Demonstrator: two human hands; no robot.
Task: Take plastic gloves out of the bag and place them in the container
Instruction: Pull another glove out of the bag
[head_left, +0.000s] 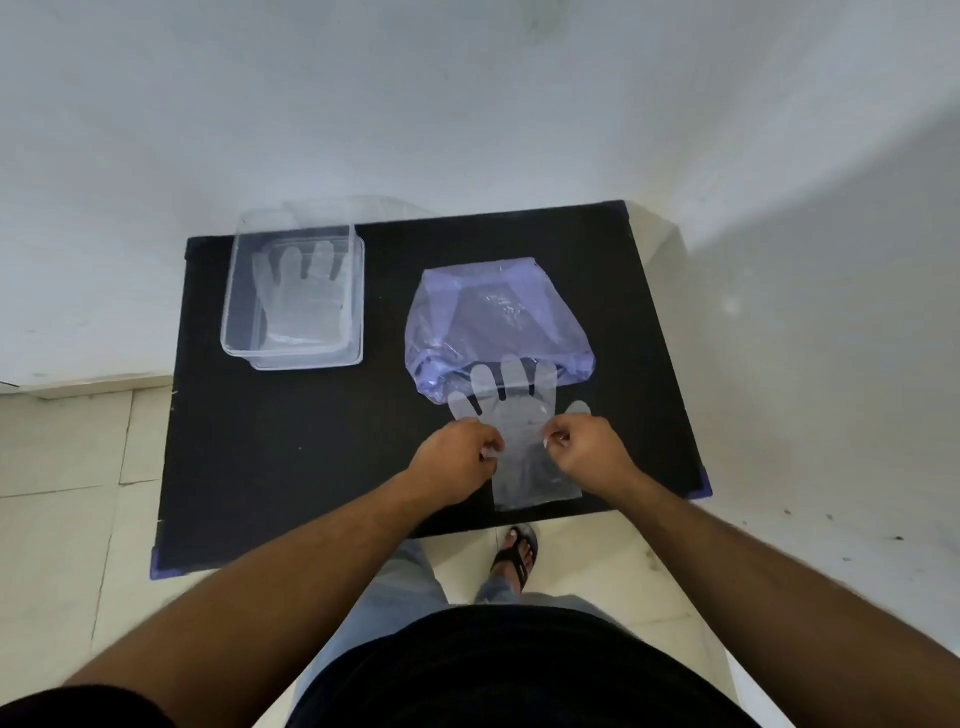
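A clear plastic glove (522, 431) lies flat on the black table, its fingertips overlapping the mouth of a crumpled purple plastic bag (493, 317). My left hand (460, 452) pinches the glove's left edge. My right hand (582, 441) pinches its right edge near the thumb. A clear rectangular container (231, 322) stands at the table's far left, with another clear glove (301, 296) lying flat inside it.
The black table (291, 457) has purple corner caps and stands against a white wall. Its near edge is close to my body. Pale floor tiles lie to the left, and my sandalled foot (514, 556) shows below the table edge.
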